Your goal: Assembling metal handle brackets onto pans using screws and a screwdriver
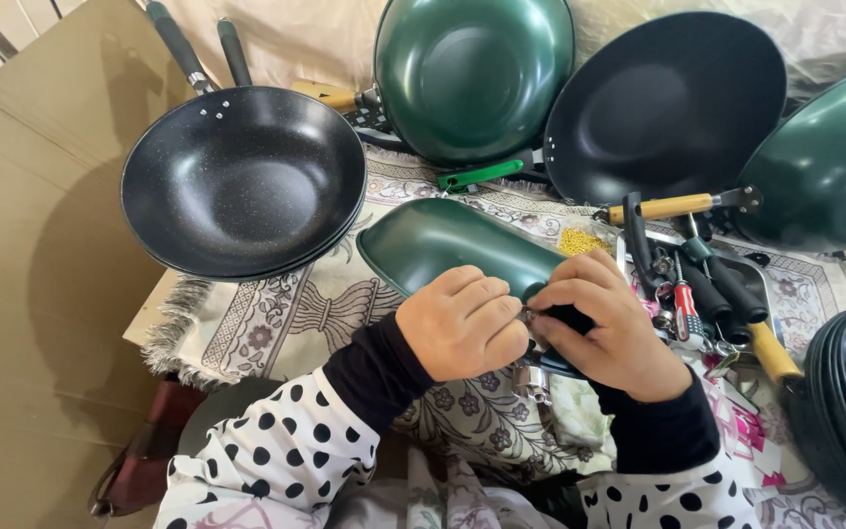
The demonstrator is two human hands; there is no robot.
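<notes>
A green pan (433,245) lies tilted on the patterned cloth (286,313), its handle end pointing toward me. My left hand (462,323) is curled shut at the pan's handle joint, pinching something small that I cannot make out. My right hand (604,323) is closed around the black handle (565,318) at the same joint, fingertips meeting those of the left. Both sleeves are white with black dots over dark cuffs.
A stack of black speckled pans (242,181) sits at left. A green pan (472,73), a black pan (663,103) and another green pan (829,162) lean at the back. Loose handles and a red screwdriver (685,312) lie right, beside a dish of yellow bits (580,240). Cardboard (31,245) at left.
</notes>
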